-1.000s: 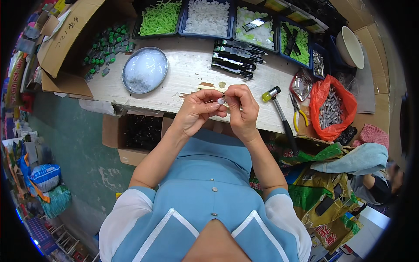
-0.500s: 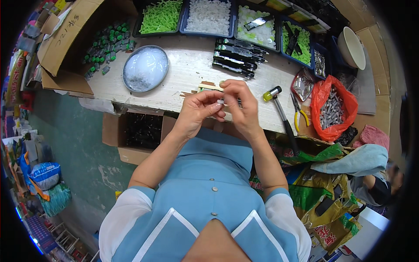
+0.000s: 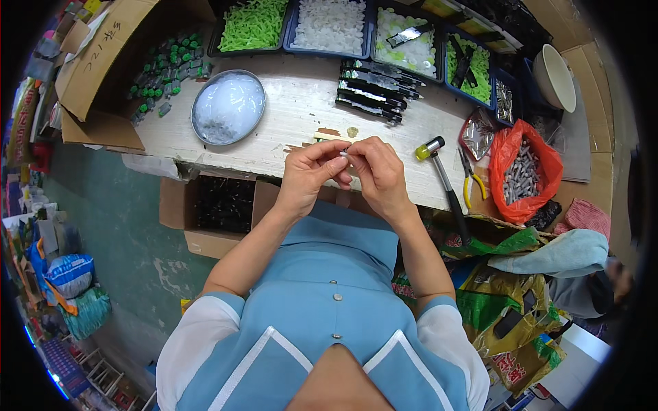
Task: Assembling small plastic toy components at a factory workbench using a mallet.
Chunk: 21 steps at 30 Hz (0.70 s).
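Observation:
Both hands meet over the near edge of the white workbench (image 3: 291,82). My left hand (image 3: 305,179) pinches a small white piece (image 3: 343,154) between thumb and forefinger; it is too small to name more exactly. Against that same piece, the fingertips of my right hand (image 3: 382,179) are pressed together, and whatever they grip is hidden. Just beyond the fingers lie a pale strip (image 3: 330,136) and a small yellowish round spot (image 3: 352,131). Farther back is a row of black, flat, elongated parts (image 3: 373,92).
A round metal dish (image 3: 229,108) with clear, glossy contents and green-and-grey pieces (image 3: 171,72) are left. Trays of green strips (image 3: 252,26) and white pieces (image 3: 329,26) line the back. Right lie a hammer (image 3: 442,178), yellow-handled pliers (image 3: 469,181) and a red bag (image 3: 548,161) of grey parts.
My right hand's raised fingers have come down and closed at the white piece, uncovering the yellowish spot on the bench. The left hand stays nearly in place.

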{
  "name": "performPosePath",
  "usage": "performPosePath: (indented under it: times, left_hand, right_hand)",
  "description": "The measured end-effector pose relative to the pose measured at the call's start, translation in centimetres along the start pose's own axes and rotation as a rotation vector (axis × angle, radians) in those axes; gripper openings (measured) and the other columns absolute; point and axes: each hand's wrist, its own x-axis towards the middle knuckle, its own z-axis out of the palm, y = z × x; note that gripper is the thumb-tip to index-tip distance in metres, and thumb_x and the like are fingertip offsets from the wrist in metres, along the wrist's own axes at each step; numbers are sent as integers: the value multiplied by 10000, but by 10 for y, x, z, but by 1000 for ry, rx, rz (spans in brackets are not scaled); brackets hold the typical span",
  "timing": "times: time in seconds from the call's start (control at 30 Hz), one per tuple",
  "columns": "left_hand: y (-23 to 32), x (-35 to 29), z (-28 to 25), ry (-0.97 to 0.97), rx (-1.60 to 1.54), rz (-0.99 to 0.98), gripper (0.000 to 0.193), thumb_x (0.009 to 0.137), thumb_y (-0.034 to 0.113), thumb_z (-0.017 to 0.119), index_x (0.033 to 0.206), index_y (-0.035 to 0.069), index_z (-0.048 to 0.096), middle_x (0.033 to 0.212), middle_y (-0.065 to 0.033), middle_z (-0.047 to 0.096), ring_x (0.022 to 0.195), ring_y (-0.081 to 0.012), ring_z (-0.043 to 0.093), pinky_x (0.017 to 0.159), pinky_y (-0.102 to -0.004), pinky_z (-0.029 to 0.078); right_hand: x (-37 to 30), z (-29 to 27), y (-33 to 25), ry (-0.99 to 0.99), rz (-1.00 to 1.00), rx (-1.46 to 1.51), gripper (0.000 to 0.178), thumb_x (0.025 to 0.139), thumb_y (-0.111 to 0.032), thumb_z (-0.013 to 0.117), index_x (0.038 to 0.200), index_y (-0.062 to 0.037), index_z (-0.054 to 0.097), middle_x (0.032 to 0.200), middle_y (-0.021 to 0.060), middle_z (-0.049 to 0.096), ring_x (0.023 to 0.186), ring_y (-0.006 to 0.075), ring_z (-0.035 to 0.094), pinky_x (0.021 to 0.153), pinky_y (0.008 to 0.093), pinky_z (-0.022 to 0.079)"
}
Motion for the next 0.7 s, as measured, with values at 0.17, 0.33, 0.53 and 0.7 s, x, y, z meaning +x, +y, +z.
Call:
performPosePath:
  times: [0.17, 0.33, 0.53, 0.7]
  left_hand:
    - [-4, 2, -5, -6, 65, 37, 233, 843, 22, 581, 1072, -19, 595, 850, -82, 627, 673, -119, 587, 585, -256, 522]
    - [6, 9, -3, 39, 320, 61, 251, 840, 43, 596, 1089, 6, 601, 828, -27, 582, 640, -75, 541, 544, -206, 486]
    - [16, 27, -21, 59, 820, 249, 199, 763, 19, 651, 962, 17, 654, 738, -36, 525, 579, -82, 460, 540, -220, 396]
    - [7, 36, -28, 36, 891, 154, 194, 748, 2, 652, 941, 19, 655, 739, -44, 520, 608, -106, 485, 563, -239, 416]
  right_hand:
    - [1, 5, 1, 10, -22, -54, 85, 766, -33, 588, 836, -50, 543, 732, 67, 517, 691, 234, 514, 610, 331, 342]
    - [2, 4, 12, -8, -12, -188, 79, 758, -32, 581, 795, -72, 524, 734, 58, 503, 710, 237, 481, 658, 346, 316]
    - [-2, 8, 20, -137, 23, -332, 92, 744, -41, 583, 799, -86, 524, 766, 45, 496, 783, 223, 459, 701, 365, 293]
    - [2, 18, 27, -160, 2, -416, 102, 737, -47, 583, 806, -92, 523, 782, 42, 501, 798, 227, 456, 716, 384, 294]
